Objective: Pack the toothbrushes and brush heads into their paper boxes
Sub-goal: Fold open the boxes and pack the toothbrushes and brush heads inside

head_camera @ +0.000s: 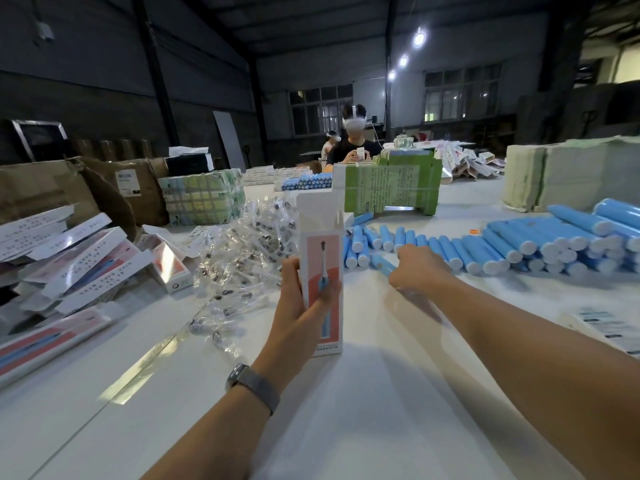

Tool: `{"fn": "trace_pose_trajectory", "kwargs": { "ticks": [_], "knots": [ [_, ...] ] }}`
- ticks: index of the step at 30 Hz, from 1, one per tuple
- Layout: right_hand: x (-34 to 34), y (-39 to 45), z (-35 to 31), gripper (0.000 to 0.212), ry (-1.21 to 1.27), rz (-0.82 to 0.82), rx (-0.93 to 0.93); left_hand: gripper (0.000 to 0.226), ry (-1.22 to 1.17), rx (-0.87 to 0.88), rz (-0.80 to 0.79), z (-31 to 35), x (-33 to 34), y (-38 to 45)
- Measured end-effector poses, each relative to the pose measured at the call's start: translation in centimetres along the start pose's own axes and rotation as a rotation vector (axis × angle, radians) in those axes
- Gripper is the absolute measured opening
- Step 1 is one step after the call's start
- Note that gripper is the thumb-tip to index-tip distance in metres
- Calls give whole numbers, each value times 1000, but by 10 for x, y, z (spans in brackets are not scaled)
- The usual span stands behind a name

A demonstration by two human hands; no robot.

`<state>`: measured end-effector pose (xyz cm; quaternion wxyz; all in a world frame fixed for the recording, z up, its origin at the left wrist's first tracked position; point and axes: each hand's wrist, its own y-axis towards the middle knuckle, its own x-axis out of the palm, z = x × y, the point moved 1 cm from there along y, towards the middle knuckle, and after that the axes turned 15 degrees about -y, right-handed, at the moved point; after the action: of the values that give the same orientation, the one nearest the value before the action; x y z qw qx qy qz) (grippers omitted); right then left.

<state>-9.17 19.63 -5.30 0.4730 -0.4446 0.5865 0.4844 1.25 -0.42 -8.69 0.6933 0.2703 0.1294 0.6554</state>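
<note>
My left hand [298,303] grips a tall white paper box [320,251] with a pink panel and a toothbrush picture, held upright on the white table [381,393], its top flap open. To its right, my right hand [417,268] curls round a blue toothbrush handle [382,265] at the near edge of a long row of blue handles [502,247]. A heap of brush heads in clear wrappers [242,251] lies just left of the box.
Flat and assembled paper boxes [76,265] are stacked at the left. Green bundled cartons [391,185] and brown cardboard boxes [114,188] stand behind. Printed leaflets [602,327] lie at the right edge. Two people sit at the table's far end.
</note>
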Motion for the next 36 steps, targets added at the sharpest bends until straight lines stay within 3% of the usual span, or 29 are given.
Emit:
{"fn": "trace_pose_trajectory", "kwargs": {
  "ticks": [3, 8, 12, 15, 18, 22, 25, 29, 33, 36],
  "knots": [
    [-15, -7, -2, 36, 250, 80, 9, 32, 5, 16, -11, 0, 1, 1],
    [-39, -18, -10, 11, 843, 121, 51, 31, 16, 17, -4, -2, -2, 2],
    [-50, -31, -16, 8, 1667, -123, 218, 23, 22, 25, -12, -3, -3, 3],
    [-58, -46, -25, 16, 2016, -386, 105, 22, 8, 35, -16, -2, -3, 3],
    [-65, -58, -32, 12, 1895, -459, -150, 26, 2, 36, -7, 1, -2, 3],
    [-85, -65, -33, 11, 1736, -214, -330, 24, 17, 31, -23, 4, 0, 2],
    [-102, -70, -29, 19, 1667, -83, -391, 25, 32, 28, -37, 5, 2, 1],
    [-111, -80, -34, 9, 1478, 66, -399, 24, 65, 48, -46, 4, 4, 0],
    [-112, -89, -39, 14, 1378, 218, -411, 28, 85, 61, -17, 4, 3, -1],
    [-115, -91, -38, 17, 1379, 249, -484, 34, 111, 68, -5, 4, 4, -1]
  ]
}}
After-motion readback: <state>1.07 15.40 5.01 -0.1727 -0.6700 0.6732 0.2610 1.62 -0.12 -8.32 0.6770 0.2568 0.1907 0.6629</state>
